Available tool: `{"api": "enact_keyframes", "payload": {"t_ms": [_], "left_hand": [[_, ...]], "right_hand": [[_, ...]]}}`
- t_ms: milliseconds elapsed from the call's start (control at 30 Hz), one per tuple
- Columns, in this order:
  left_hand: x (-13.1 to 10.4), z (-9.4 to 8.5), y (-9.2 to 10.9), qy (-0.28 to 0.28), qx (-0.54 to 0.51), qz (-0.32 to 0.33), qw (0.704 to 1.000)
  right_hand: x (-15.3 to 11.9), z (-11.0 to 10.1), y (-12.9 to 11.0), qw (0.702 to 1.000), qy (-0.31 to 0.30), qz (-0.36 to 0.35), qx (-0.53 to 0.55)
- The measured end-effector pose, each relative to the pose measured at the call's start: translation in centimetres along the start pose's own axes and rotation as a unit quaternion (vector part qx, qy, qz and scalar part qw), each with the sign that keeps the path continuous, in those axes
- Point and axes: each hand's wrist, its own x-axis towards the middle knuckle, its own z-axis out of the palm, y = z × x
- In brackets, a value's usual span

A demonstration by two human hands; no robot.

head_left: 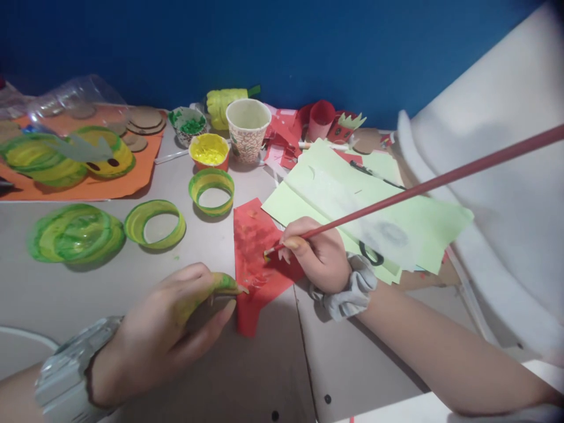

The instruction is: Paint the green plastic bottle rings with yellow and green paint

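A piece of red paper (255,241) lies on the table with darker smears and pale streaks on it. My right hand (319,255) is closed around a long red paintbrush (374,207), whose yellow-stained tip touches the paper. My left hand (189,314) has green and yellow paint on its index finger. Its thumb and index finger come together at the paper's left edge. Left of the paper are green and yellow painted rings (132,226) and a green-striped clear plastic piece (79,235). Behind stands a cup of yellow paint (209,154).
A white patterned paper cup (247,132) and a cup with green paint (187,126) stand at the back. Pale green sheets (335,194) lie over scissors (371,252) at the right. An orange sheet (101,189) bears painted rings. A blue wall (282,47) rises behind.
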Motion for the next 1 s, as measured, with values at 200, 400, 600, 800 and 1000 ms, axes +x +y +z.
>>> {"api": "enact_keyframes", "payload": {"t_ms": [200,400,600,800,1000], "left_hand": [[0.13,0.06,-0.02,0.015,0.007,0.018,1.0],[-0.04,0.42,-0.42,0.02,0.02,0.036,0.999],[-0.02,0.6,-0.47,0.047,0.035,0.052,0.997],[0.22,0.12,0.14,0.048,0.038,0.058,0.996],[0.22,0.09,0.05,0.027,0.021,0.043,0.998]], "right_hand": [[-0.34,0.01,0.25,1.0,0.023,0.001,-0.013],[0.03,-0.12,0.14,0.999,-0.022,-0.037,0.016],[0.25,0.05,-0.03,0.997,-0.054,-0.028,0.055],[0.14,0.09,-0.29,0.999,0.011,0.043,0.015],[-0.22,0.16,-0.19,0.998,0.038,0.041,0.014]]}}
